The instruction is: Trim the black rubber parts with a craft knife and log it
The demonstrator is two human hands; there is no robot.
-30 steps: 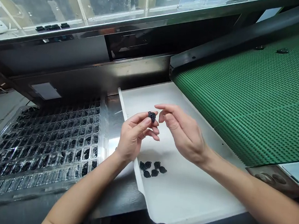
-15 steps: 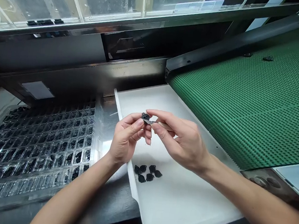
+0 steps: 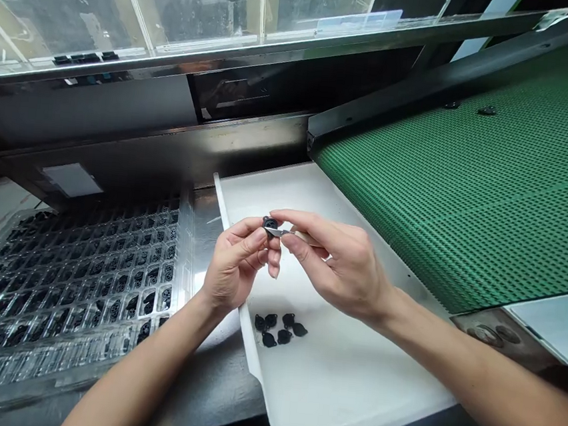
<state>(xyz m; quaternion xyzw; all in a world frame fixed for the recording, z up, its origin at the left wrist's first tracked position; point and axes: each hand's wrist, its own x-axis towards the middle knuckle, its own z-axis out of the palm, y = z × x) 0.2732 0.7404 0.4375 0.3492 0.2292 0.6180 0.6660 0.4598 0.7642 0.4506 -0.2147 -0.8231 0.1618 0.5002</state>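
Observation:
Between the thumb and fingers of my left hand (image 3: 237, 259) is a small round black plastic part (image 3: 270, 222), held above the white tray (image 3: 347, 386). My right hand (image 3: 342, 262) grips a small knife (image 3: 285, 232) by its pale handle, most of which the fingers hide. The knife's thin metal blade lies against the face of the black part, close to my left thumb. Below the hands, several similar black parts (image 3: 284, 337) rest on the tray in a loose cluster.
On the left, a clear plastic blister tray (image 3: 184, 257) holds rows of black parts. A green conveyor belt (image 3: 491, 193) slopes along the right, with two black parts (image 3: 487, 110) far up it. A metal frame with clear panels (image 3: 198, 4) spans the back.
The view has shifted slightly. Both hands keep their hold, and the blade has turned a little against the black part.

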